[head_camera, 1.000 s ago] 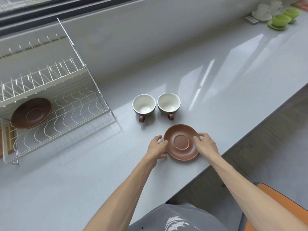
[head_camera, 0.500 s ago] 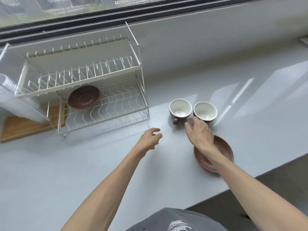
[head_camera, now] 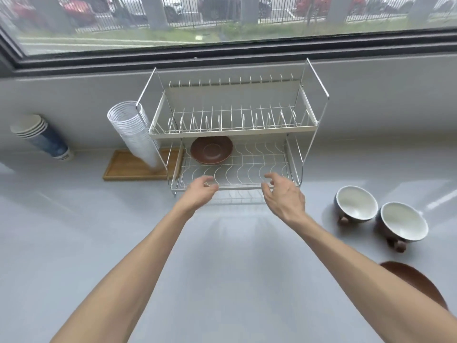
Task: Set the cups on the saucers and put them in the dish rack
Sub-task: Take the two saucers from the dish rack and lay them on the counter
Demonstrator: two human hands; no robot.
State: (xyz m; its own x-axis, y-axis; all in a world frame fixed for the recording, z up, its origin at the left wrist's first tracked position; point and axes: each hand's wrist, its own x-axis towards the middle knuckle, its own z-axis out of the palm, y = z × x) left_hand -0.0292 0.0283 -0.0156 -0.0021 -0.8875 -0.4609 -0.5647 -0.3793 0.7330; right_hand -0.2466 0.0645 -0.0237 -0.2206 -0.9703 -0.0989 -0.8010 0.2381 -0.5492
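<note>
Two cups sit upright side by side toward the right end of the grey countertop [head_camera: 222, 280], white inside and dark brown outside, each with a small brown handle turned toward the counter's near edge: the left cup [head_camera: 356, 204] and the right cup [head_camera: 403, 221] nearly touch. A brown saucer [head_camera: 415, 280] lies nearer the front edge, just beside the right cup; the right forearm covers part of it. A second brown saucer [head_camera: 211, 150] rests on the lower tier of the white wire dish rack [head_camera: 232, 129], toward its back left corner. The rack stands against the wall under the window [head_camera: 222, 21].

The left hand [head_camera: 199, 193] and right hand [head_camera: 284, 194] hover apart at the front rail of the lower tier, fingers loosely curled and spread, holding nothing. The rest of the lower tier and the whole upper tier stand free, and bare counter lies between the rack and the near edge.

Left of the rack, a tilted stack of clear cups [head_camera: 134, 134] leans over a wooden tray [head_camera: 128, 167], and a stack of paper cups [head_camera: 40, 136] lies farther left. The fingertips are blurred
</note>
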